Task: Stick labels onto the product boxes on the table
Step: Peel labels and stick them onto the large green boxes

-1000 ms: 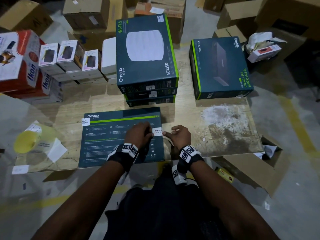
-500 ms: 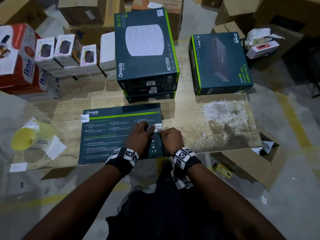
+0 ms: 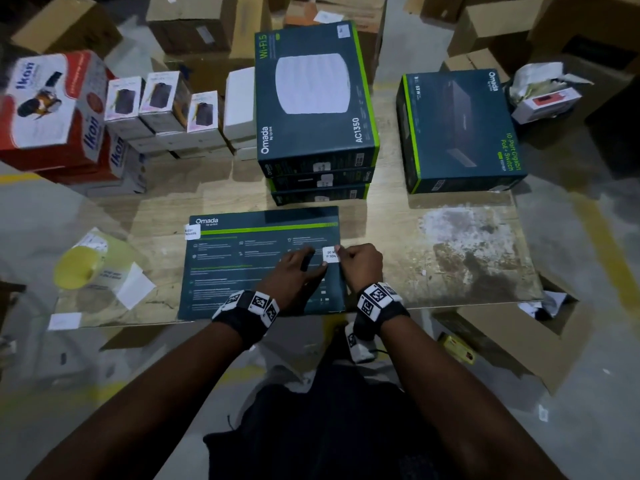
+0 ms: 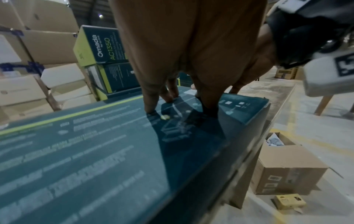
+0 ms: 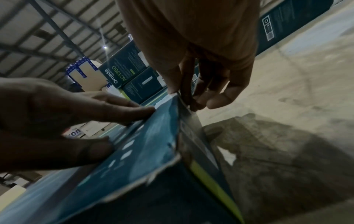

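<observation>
Flat dark-teal box (image 3: 242,265): printed cardboard, smooth, slight sheen; near corner frayed, raw board edge showing. White label (image 3: 330,255): matt paper, black print. Table (image 3: 450,258): pale wood-grain top, worn, rough whitish patch right of centre. Label roll (image 3: 83,268): yellow-green, glossy. Floor carton (image 4: 287,169): plain brown corrugated cardboard, matt.

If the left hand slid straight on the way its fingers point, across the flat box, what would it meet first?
Most likely the white seal label at the flat Omada box's right edge, just ahead of the left hand's fingertips, then the right hand at that edge. The gap looks small, though depth is unclear.
</observation>
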`<act>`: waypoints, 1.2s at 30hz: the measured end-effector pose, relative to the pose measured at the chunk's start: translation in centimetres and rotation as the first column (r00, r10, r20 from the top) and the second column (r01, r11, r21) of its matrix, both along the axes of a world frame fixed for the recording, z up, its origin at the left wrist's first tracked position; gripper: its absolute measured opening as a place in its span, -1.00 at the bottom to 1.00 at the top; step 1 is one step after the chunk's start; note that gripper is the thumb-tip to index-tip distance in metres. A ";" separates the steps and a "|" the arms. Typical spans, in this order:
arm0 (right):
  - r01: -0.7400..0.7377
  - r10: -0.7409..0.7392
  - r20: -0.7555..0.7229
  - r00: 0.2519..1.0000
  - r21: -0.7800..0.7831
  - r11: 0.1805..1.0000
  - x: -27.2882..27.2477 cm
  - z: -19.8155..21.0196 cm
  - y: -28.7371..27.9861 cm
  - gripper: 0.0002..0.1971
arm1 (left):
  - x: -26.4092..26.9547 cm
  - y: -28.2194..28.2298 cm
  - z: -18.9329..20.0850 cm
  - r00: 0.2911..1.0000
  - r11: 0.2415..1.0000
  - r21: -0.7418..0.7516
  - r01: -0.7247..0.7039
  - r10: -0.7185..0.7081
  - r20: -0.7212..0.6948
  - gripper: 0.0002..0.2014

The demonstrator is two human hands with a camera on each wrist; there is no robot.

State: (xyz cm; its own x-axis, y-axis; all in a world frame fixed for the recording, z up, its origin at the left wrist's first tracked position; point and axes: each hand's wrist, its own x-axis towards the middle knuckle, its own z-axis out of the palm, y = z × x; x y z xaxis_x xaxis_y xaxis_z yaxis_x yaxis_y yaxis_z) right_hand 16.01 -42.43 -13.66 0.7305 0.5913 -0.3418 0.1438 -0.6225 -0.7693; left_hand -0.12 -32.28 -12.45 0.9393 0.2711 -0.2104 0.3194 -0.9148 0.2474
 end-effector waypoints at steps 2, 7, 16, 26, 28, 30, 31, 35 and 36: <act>-0.053 0.052 -0.030 0.998 -0.047 0.997 -0.1 -0.1 -1.0 -0.44 | -0.1 -0.1 -0.3 1.000 1.000 -0.003 0.007 -0.007 -0.026 -0.50; -0.193 0.180 -0.089 0.980 -0.187 0.963 1.0 0.7 -1.7 -0.50 | -0.2 0.0 0.6 1.000 0.995 -0.097 -0.019 0.017 -0.019 -0.45; -0.034 0.023 0.063 0.998 0.181 0.983 -4.7 3.8 5.6 -0.95 | -6.0 7.1 2.6 0.996 0.928 -0.372 -0.024 -0.010 -0.089 -0.68; -0.275 0.270 0.124 0.955 0.020 0.961 -17.6 2.3 21.6 -0.84 | -19.9 22.9 1.4 0.983 0.971 -0.166 -0.173 0.159 -0.090 -0.63; -0.283 0.286 0.197 0.938 -0.042 0.958 -18.7 1.8 23.1 -0.78 | -20.3 24.4 0.3 0.978 0.970 -0.157 -0.188 0.169 -0.125 -0.52; -0.273 0.285 0.244 0.927 -0.082 0.959 -19.4 1.2 23.9 -0.73 | -20.6 25.5 -1.2 0.963 0.976 -0.121 -0.182 0.152 -0.223 -0.44; -0.261 0.278 0.253 0.927 -0.098 0.960 -19.6 1.0 24.0 -0.69 | -20.6 25.9 -1.9 0.954 0.985 -0.091 -0.145 0.115 -0.277 -0.43; -0.242 0.265 0.261 0.928 -0.117 0.963 -20.1 0.5 24.3 -0.71 | -19.7 26.9 -3.1 0.906 0.996 -0.087 -0.017 -0.022 -0.423 -0.35; -0.229 0.249 0.253 0.935 -0.106 0.968 -20.1 0.5 24.4 -0.74 | -19.4 27.1 -3.1 0.885 0.995 -0.097 0.002 -0.046 -0.464 -0.31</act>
